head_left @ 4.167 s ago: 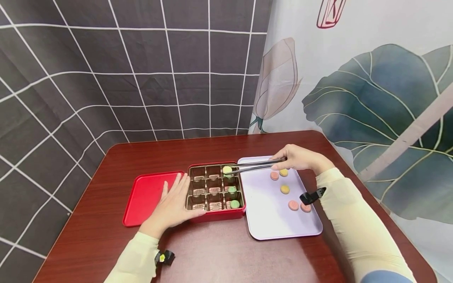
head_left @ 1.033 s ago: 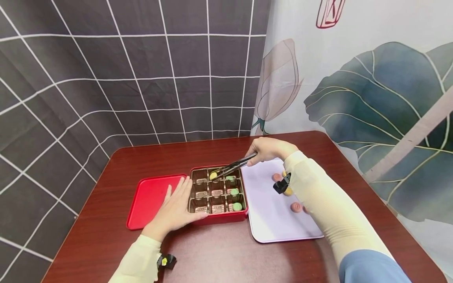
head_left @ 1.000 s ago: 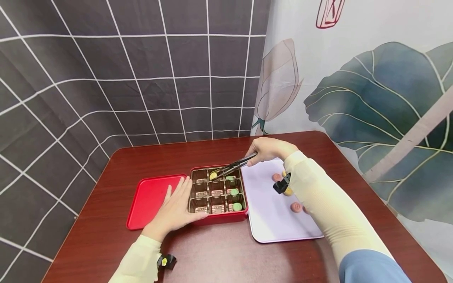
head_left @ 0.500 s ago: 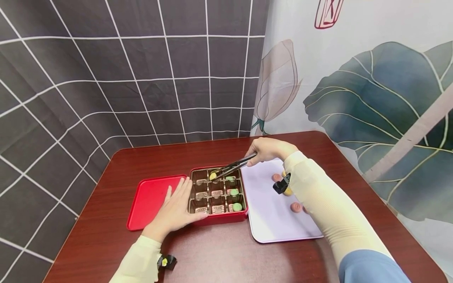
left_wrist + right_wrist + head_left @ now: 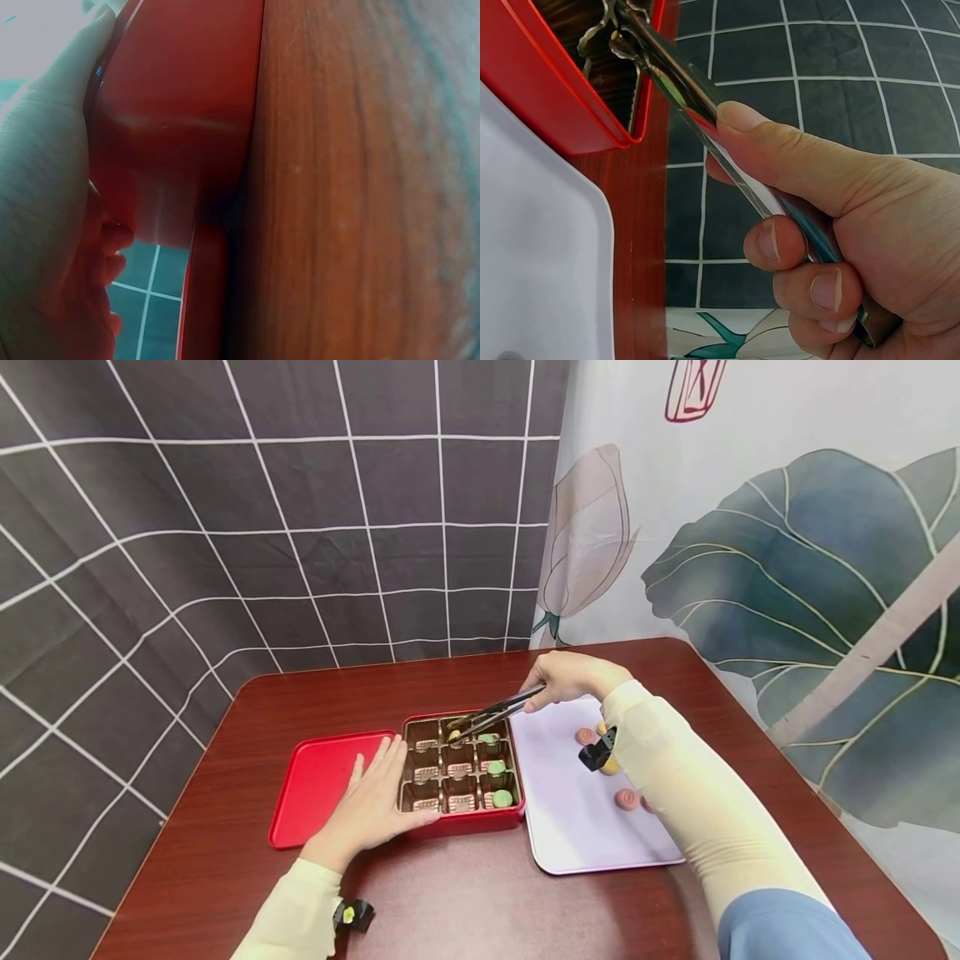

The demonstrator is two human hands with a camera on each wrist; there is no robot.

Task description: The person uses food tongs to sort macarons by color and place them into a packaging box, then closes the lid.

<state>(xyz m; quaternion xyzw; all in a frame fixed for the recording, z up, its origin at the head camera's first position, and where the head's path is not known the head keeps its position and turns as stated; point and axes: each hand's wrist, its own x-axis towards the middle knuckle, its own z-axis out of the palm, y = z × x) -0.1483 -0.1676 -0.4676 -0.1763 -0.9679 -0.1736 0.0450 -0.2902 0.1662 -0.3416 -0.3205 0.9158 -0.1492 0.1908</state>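
Observation:
A red box (image 5: 465, 824) with a gold tray of several compartments lies on the table. My right hand (image 5: 567, 675) grips metal tongs (image 5: 498, 710), thumb on one arm and fingers curled around the other, as the right wrist view shows. The tongs' tips reach into the back middle compartment, at a small yellow round sweet (image 5: 454, 735) that they partly hide. Green round sweets (image 5: 502, 798) sit in the right column. My left hand (image 5: 367, 806) rests against the box's left side with straight fingers, its thumb (image 5: 79, 56) along the front rim.
A red lid (image 5: 318, 785) lies left of the box, partly under my left hand. To the right, a white tray (image 5: 570, 827) carries pink sweets (image 5: 627, 799) and yellow ones, some hidden by my right forearm. Dark checked cloth hangs behind the table.
Over several seconds my right hand has carried the yellow sweet left from above the back right compartment to the back middle one. Lately the sweet has sunk lower between the tongs. My left hand stays.

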